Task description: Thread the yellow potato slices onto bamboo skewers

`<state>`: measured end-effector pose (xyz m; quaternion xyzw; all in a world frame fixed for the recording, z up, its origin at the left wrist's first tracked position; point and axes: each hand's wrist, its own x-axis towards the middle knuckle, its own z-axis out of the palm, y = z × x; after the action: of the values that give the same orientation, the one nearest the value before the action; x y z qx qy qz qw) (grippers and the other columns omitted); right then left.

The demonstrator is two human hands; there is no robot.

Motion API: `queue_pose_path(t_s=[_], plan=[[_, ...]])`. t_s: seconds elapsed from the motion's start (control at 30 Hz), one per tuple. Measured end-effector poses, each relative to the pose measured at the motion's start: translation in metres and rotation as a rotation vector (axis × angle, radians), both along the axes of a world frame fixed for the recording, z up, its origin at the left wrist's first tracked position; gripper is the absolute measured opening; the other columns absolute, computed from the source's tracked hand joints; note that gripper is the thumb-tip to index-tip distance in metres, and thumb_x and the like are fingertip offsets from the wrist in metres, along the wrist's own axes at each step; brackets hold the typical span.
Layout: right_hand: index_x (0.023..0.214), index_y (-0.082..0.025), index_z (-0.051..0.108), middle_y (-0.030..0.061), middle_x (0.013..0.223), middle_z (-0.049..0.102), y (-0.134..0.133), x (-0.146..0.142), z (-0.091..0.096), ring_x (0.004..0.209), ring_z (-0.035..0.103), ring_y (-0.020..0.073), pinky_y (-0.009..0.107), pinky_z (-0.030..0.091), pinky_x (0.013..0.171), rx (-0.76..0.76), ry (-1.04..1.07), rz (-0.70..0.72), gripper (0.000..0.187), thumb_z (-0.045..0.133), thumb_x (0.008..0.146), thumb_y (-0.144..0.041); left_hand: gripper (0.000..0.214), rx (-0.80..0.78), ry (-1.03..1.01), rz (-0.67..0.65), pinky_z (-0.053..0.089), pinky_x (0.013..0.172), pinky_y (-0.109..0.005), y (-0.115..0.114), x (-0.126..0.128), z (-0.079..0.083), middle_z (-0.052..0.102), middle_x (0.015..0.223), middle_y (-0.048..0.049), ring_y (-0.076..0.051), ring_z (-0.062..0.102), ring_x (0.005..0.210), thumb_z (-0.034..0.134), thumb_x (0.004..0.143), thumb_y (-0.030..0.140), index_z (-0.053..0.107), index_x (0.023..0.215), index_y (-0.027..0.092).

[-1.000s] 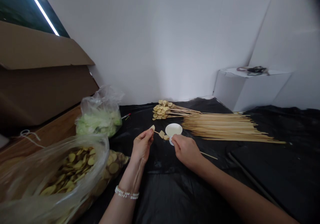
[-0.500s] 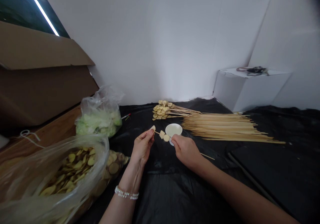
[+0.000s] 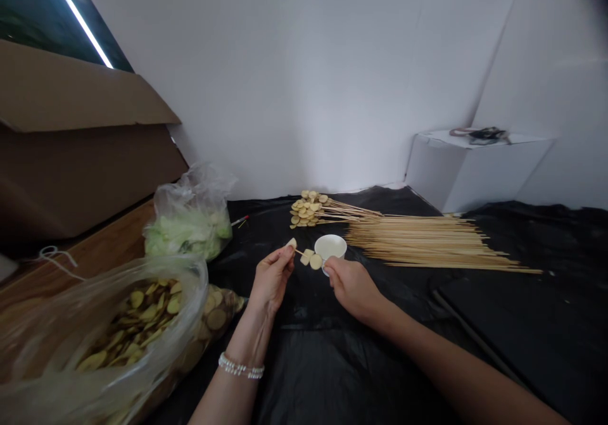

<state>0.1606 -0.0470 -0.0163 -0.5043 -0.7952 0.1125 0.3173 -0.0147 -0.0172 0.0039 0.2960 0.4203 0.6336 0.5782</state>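
My left hand [image 3: 272,276] pinches a pale potato slice [image 3: 291,243] at the tip of a thin bamboo skewer. My right hand [image 3: 350,285] is closed on the skewer's shaft, and its fingers hide most of the stick. Two more slices [image 3: 311,258] sit threaded on the skewer between my hands. A small white cup [image 3: 330,247] stands just behind my right hand's fingers. Both hands hover over the black plastic sheet [image 3: 332,355].
A pile of bare bamboo skewers [image 3: 427,241] lies at the right rear, with finished potato skewers [image 3: 308,208] behind the cup. A clear bag of potato slices [image 3: 133,323] and a bag of green vegetables [image 3: 187,228] sit at left. Cardboard box [image 3: 71,152] far left; white box [image 3: 470,165] right.
The skewer has slid left through my right hand, so its tail no longer shows behind the hand. The threaded slices sit slightly closer to my left hand.
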Motion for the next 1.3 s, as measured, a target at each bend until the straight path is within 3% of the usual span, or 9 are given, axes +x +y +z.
queue_pose_path(t_s=[0.3, 0.9, 1.07, 1.17, 1.3], plan=[[0.079, -0.019, 0.054, 0.0018, 0.077, 0.062, 0.0038, -0.0005, -0.0033, 0.072, 0.055, 0.0132, 0.022, 0.033, 0.067, 0.070, 0.038, -0.013, 0.018, 0.040, 0.091, -0.018, 0.028, -0.031, 0.003, -0.033, 0.044, 0.055, -0.016, -0.0012, 0.0055, -0.0031, 0.067, 0.068, -0.0030, -0.005, 0.054, 0.058, 0.086, 0.048, 0.019, 0.074, 0.071, 0.010], [0.073, -0.019, 0.050, -0.0008, 0.067, 0.056, 0.0026, -0.0006, -0.0008, 0.063, 0.052, 0.0111, 0.021, 0.033, 0.064, 0.003, 0.145, 0.047, 0.021, 0.039, 0.091, -0.018, 0.031, -0.085, 0.040, -0.084, 0.044, 0.055, -0.014, -0.0044, 0.0070, 0.0001, 0.067, 0.068, -0.0021, -0.005, 0.056, 0.060, 0.087, 0.049, 0.024, 0.074, 0.074, 0.011], [0.073, -0.019, 0.049, -0.0005, 0.067, 0.055, 0.0022, -0.0022, 0.0003, 0.064, 0.051, 0.0113, 0.021, 0.033, 0.064, 0.025, 0.135, 0.069, 0.021, 0.038, 0.091, -0.018, 0.026, -0.114, 0.061, -0.049, 0.046, 0.058, -0.014, -0.0040, 0.0072, -0.0004, 0.070, 0.078, -0.0042, -0.007, 0.061, 0.067, 0.083, 0.058, 0.024, 0.074, 0.081, 0.014], [0.072, -0.019, 0.048, -0.0005, 0.067, 0.055, 0.0014, -0.0027, 0.0005, 0.063, 0.051, 0.0113, 0.021, 0.032, 0.064, 0.024, 0.129, 0.067, 0.022, 0.038, 0.092, -0.018, 0.026, -0.125, 0.013, -0.134, 0.051, 0.068, -0.020, -0.0044, 0.0075, -0.0002, 0.072, 0.092, -0.0076, -0.012, 0.065, 0.076, 0.077, 0.067, 0.021, 0.073, 0.092, 0.015], [0.073, -0.019, 0.049, -0.0004, 0.068, 0.056, 0.0016, -0.0025, 0.0003, 0.064, 0.051, 0.0113, 0.021, 0.032, 0.063, 0.023, 0.117, 0.043, 0.022, 0.038, 0.092, -0.019, 0.022, -0.109, -0.028, -0.190, 0.053, 0.073, -0.022, -0.0059, 0.0080, 0.0012, 0.072, 0.093, -0.0089, -0.014, 0.067, 0.081, 0.072, 0.073, 0.017, 0.072, 0.095, 0.013]])
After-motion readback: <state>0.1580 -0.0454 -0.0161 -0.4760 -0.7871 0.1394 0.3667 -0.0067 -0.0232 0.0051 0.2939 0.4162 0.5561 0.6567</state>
